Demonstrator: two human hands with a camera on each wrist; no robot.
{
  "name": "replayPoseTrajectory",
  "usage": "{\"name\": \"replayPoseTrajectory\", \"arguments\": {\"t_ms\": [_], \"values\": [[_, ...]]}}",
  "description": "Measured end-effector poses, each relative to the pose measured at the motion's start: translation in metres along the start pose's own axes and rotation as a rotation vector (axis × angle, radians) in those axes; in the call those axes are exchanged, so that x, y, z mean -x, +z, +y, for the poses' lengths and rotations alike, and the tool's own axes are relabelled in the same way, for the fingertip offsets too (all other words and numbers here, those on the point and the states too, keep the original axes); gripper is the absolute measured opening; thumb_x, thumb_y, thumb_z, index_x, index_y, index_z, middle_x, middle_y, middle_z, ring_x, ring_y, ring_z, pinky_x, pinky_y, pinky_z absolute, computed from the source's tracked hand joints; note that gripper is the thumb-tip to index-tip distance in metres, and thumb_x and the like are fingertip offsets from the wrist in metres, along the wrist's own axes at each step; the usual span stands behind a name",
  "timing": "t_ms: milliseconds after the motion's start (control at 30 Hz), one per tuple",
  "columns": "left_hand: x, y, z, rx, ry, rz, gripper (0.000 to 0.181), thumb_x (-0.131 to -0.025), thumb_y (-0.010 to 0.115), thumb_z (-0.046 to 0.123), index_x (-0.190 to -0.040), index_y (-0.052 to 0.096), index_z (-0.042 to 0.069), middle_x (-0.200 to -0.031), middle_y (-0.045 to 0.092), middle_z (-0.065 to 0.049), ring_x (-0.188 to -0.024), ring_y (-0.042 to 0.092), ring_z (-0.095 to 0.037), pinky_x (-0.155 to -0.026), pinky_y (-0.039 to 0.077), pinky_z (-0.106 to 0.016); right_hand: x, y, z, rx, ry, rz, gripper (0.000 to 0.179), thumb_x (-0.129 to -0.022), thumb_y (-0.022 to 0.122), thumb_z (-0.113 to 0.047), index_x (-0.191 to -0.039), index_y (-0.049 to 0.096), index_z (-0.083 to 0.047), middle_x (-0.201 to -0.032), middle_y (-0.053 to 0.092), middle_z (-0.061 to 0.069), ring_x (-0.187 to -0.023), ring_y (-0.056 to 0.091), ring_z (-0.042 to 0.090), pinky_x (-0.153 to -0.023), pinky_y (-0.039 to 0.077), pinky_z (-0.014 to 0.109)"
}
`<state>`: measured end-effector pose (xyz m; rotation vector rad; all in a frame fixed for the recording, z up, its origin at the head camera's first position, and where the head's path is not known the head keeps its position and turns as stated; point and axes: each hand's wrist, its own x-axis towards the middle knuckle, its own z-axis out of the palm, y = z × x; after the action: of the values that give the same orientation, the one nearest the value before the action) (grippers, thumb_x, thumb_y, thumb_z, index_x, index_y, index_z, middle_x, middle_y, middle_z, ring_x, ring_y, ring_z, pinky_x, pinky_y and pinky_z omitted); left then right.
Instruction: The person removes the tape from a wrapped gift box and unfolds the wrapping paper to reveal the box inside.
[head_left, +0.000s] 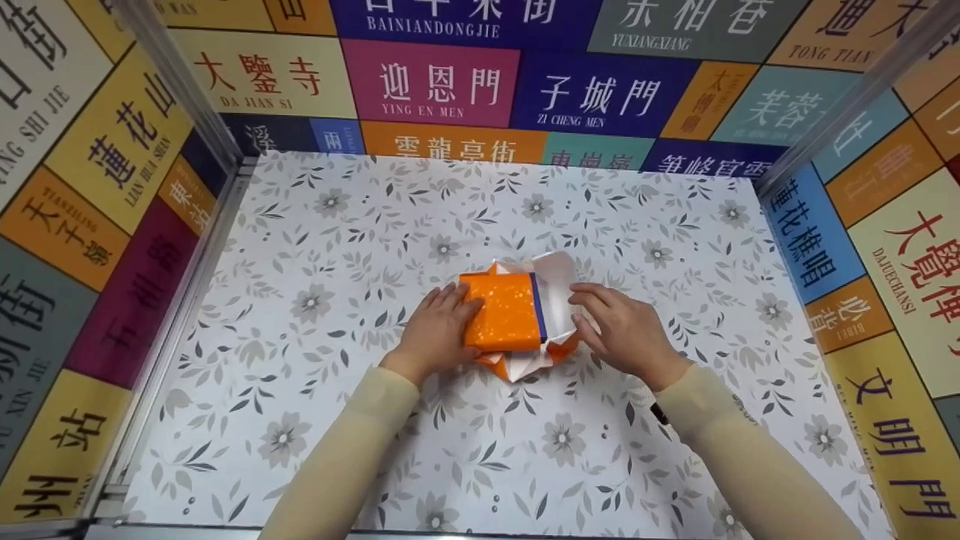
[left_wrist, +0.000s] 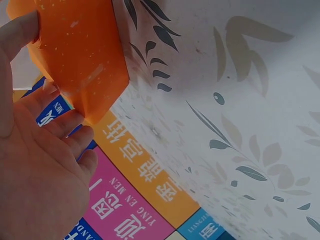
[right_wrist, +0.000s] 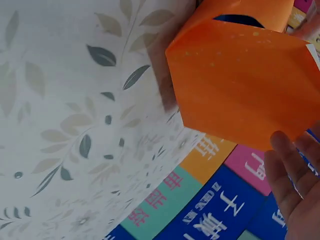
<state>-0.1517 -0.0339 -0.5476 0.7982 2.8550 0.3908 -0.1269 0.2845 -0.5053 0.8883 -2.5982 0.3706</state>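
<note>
A box partly wrapped in orange paper with pale specks (head_left: 501, 311) lies at the middle of the table. A blue strip of the box (head_left: 538, 306) shows along its right side. My left hand (head_left: 442, 330) holds the wrapped left end, thumb at the near side and fingers over the top; in the left wrist view the thumb and fingertips lie against the orange paper (left_wrist: 82, 55). To the right, a paper flap (head_left: 556, 281) stands out with its white inside showing. My right hand (head_left: 626, 330) is beside this flap, loosely bent fingertips at the edge of its orange outside (right_wrist: 245, 90).
Crumpled orange and white paper ends (head_left: 517, 365) stick out at the near side. The table (head_left: 315, 420) has a white cover with grey flowers and leaves. Panels with large lettering (head_left: 435, 82) stand behind and at both sides, with metal posts (head_left: 187, 82) at the corners.
</note>
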Motion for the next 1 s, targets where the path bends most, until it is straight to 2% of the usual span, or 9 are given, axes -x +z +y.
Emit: {"name": "replayPoseTrajectory", "arguments": {"t_ms": [133,233,367,500,633,733,867,1000], "values": [[0.001,0.001,-0.002,-0.007,-0.002,0.009,0.084,-0.083,0.075,0.053,-0.152,0.042,0.020,-0.161,0.028,-0.011,-0.148,0.020,-0.030,-0.120,0.008,-0.044,0.007,-0.007,0.012,0.030,0.120,0.034,0.021,-0.095,0.063,-0.027,-0.107,0.069,-0.010,-0.118,0.066,0.005,-0.091,0.067,0.026,-0.061,0.057,0.043],[0.001,0.002,-0.004,-0.015,-0.004,0.018,0.084,-0.082,0.075,0.054,-0.152,0.043,0.021,-0.161,0.029,-0.010,-0.148,0.021,-0.029,-0.120,0.009,-0.044,0.010,-0.010,0.021,0.053,0.242,0.027,0.021,-0.094,0.063,-0.027,-0.100,0.071,-0.009,-0.105,0.069,0.007,-0.082,0.066,0.028,-0.057,0.054,0.046],[0.001,0.002,-0.005,-0.017,-0.006,0.018,0.084,-0.082,0.075,0.054,-0.152,0.043,0.021,-0.161,0.028,-0.010,-0.148,0.021,-0.029,-0.120,0.009,-0.044,0.016,-0.012,0.031,0.050,0.393,-0.066,0.025,-0.087,0.071,-0.027,-0.099,0.073,-0.005,-0.096,0.072,0.013,-0.087,0.064,0.036,-0.071,0.051,0.053],[0.001,0.002,-0.006,-0.011,0.010,0.024,0.084,-0.081,0.076,0.054,-0.151,0.044,0.020,-0.160,0.030,-0.011,-0.148,0.021,-0.030,-0.120,0.009,-0.045,0.023,-0.011,0.038,0.030,0.442,-0.193,0.035,-0.078,0.079,-0.024,-0.105,0.073,-0.003,-0.099,0.072,0.018,-0.101,0.060,0.041,-0.087,0.046,0.056],[0.002,0.001,-0.008,-0.009,0.014,0.039,0.083,-0.081,0.077,0.052,-0.150,0.046,0.019,-0.159,0.032,-0.012,-0.147,0.024,-0.030,-0.120,0.010,-0.045,0.030,-0.008,0.041,0.011,0.420,-0.295,0.050,-0.073,0.083,-0.023,-0.116,0.069,-0.002,-0.112,0.070,0.018,-0.111,0.056,0.042,-0.097,0.041,0.055],[0.002,-0.001,-0.008,-0.008,0.011,0.035,0.082,-0.082,0.076,0.050,-0.150,0.045,0.018,-0.159,0.032,-0.012,-0.147,0.023,-0.029,-0.120,0.011,-0.044,0.035,-0.003,0.043,-0.031,0.406,-0.393,0.065,-0.073,0.083,-0.024,-0.130,0.061,-0.001,-0.129,0.062,0.021,-0.120,0.052,0.044,-0.101,0.040,0.056],[0.002,-0.002,-0.006,-0.005,0.011,0.018,0.083,-0.083,0.075,0.049,-0.152,0.043,0.016,-0.160,0.030,-0.013,-0.148,0.020,-0.029,-0.120,0.010,-0.044,0.043,0.007,0.045,-0.106,0.456,-0.532,0.086,-0.075,0.083,-0.029,-0.147,0.045,-0.005,-0.150,0.042,0.022,-0.131,0.043,0.046,-0.103,0.038,0.061],[0.002,-0.001,-0.004,-0.016,0.020,0.018,0.083,-0.084,0.075,0.048,-0.152,0.043,0.014,-0.160,0.031,-0.012,-0.148,0.021,-0.029,-0.120,0.011,-0.044,0.050,0.021,0.048,-0.132,0.526,-0.604,0.095,-0.077,0.083,-0.034,-0.155,0.034,-0.009,-0.159,0.029,0.019,-0.138,0.034,0.045,-0.106,0.035,0.061]]}}
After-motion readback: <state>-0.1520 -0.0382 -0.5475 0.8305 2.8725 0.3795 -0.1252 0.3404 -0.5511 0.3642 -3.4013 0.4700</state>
